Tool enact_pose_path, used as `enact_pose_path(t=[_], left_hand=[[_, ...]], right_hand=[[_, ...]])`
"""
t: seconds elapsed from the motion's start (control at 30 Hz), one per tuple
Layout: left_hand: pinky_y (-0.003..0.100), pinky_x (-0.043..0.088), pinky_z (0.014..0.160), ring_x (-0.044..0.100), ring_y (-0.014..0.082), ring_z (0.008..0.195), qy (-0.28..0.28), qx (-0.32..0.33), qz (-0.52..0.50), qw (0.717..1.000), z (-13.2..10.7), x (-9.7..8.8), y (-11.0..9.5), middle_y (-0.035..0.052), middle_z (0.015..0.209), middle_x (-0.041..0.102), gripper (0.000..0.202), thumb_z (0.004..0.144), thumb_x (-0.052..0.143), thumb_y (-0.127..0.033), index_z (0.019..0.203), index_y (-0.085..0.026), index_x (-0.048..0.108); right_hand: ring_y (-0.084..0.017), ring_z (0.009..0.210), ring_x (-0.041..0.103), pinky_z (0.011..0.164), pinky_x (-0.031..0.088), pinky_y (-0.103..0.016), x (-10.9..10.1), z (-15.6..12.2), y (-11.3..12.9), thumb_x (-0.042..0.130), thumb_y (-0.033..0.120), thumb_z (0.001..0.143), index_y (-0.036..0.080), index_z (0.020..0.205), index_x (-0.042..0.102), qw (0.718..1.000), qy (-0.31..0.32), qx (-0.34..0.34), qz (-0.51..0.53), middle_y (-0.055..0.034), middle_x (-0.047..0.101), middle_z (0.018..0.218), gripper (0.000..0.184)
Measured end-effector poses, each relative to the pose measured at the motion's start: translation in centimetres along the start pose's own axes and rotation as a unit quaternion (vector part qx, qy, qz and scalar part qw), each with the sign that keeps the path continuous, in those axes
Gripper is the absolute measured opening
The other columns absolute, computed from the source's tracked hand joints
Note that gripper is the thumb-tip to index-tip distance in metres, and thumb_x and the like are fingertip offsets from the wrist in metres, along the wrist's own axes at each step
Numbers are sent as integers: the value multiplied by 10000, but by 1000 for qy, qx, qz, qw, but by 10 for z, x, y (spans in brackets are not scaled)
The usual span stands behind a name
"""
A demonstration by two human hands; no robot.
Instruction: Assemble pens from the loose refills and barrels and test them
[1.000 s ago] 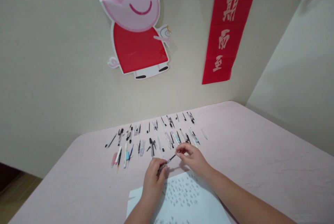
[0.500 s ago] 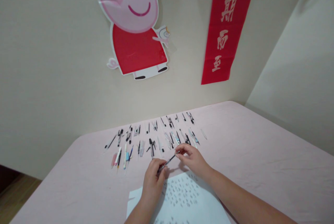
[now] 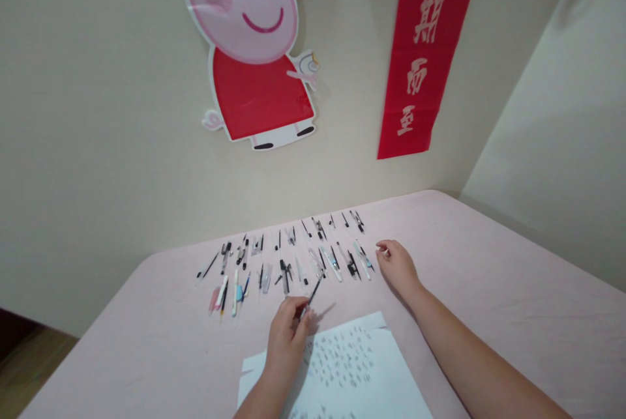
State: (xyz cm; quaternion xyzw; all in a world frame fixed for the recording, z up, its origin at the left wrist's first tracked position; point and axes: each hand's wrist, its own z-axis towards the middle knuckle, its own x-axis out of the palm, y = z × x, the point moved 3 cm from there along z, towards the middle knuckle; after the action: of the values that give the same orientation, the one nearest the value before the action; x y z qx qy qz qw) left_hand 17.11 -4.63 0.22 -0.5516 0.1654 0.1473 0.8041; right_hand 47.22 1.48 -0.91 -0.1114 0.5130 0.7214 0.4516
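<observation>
Above the upper part of the written sheet, my left hand (image 3: 288, 334) is closed around a thin dark pen refill (image 3: 315, 292). The refill slants up and to the right, and its lower end is hidden in the fingers. My right hand (image 3: 398, 269) rests at the right end of the rows of pen parts, its fingers curled together. Whatever those fingers pinch is too small or too covered to make out. Just left of it lie a clear and light-blue pen part (image 3: 364, 259) and some black pen pieces (image 3: 351, 262).
Several groups of taken-apart pens (image 3: 285, 272) lie in rows across the pink-covered table (image 3: 489, 288). A white sheet with handwriting (image 3: 386, 354) lies in front of me. Behind stands a wall with a pink pig cutout (image 3: 261, 93) and a red banner (image 3: 420, 80).
My right hand has left the refill's upper end and moved right and away from me, over the spot where a clear pen barrel lay. My left hand keeps the refill, now tilted more upright.
</observation>
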Motion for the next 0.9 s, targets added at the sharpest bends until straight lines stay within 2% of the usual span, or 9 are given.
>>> enact_pose_path(t=[0.13,0.27,0.4,0.5,0.57,0.63,0.77,0.9], left_hand=[[328,507,692,615,205,786,-1,14,14,1000,1,-1,-4,62,825,640,140,782,564,-279,855,-188,642],[335,508,695,616,205,784,-5,24,31,999,1,-2,-4,59,814,642,124,769,562,-260,839,-191,639],[336,514,694,618,204,786,-9,14,39,999,0,-3,-2,58,829,643,145,752,573,-248,870,-195,638],[350,513,708,615,208,794,-12,11,45,999,0,-3,-3,65,837,643,158,748,564,-230,884,-193,636],[362,512,712,614,215,804,-17,14,48,999,1,-4,-4,71,841,644,154,748,553,-219,875,-193,636],[370,510,716,611,222,816,-24,22,53,998,1,-6,-4,73,841,647,139,748,546,-219,853,-194,635],[382,493,763,599,229,857,-44,40,75,995,2,-8,1,68,850,649,105,770,552,-244,823,-199,630],[381,477,773,588,228,861,-60,43,100,992,3,-10,7,60,850,646,101,789,544,-241,834,-204,626]], right_hand=[[-223,816,578,765,432,-330,-3,4,-16,549,265,772,130,966,612,992,24,9,-124,-105,614,881,246],[-229,828,584,744,407,-313,-2,2,-11,529,201,800,116,996,609,979,68,16,-191,-136,628,916,228],[-214,772,578,699,390,-303,-4,2,-7,491,145,789,132,982,625,976,65,27,-208,-125,634,884,236],[-208,768,571,705,410,-305,-6,2,-4,479,188,784,135,953,627,992,22,20,-123,-107,632,870,232],[-198,742,565,699,430,-308,-4,1,2,479,247,784,136,935,625,1000,-1,14,-12,-93,631,852,238],[-187,709,561,675,445,-306,0,-3,11,487,309,784,138,915,626,993,7,19,115,-79,635,825,256],[-169,661,558,610,435,-284,9,-14,36,567,408,754,146,824,641,947,82,68,303,-47,635,745,282],[-104,470,419,479,340,-243,13,-24,56,640,469,704,156,769,640,895,146,133,401,40,506,520,319]])
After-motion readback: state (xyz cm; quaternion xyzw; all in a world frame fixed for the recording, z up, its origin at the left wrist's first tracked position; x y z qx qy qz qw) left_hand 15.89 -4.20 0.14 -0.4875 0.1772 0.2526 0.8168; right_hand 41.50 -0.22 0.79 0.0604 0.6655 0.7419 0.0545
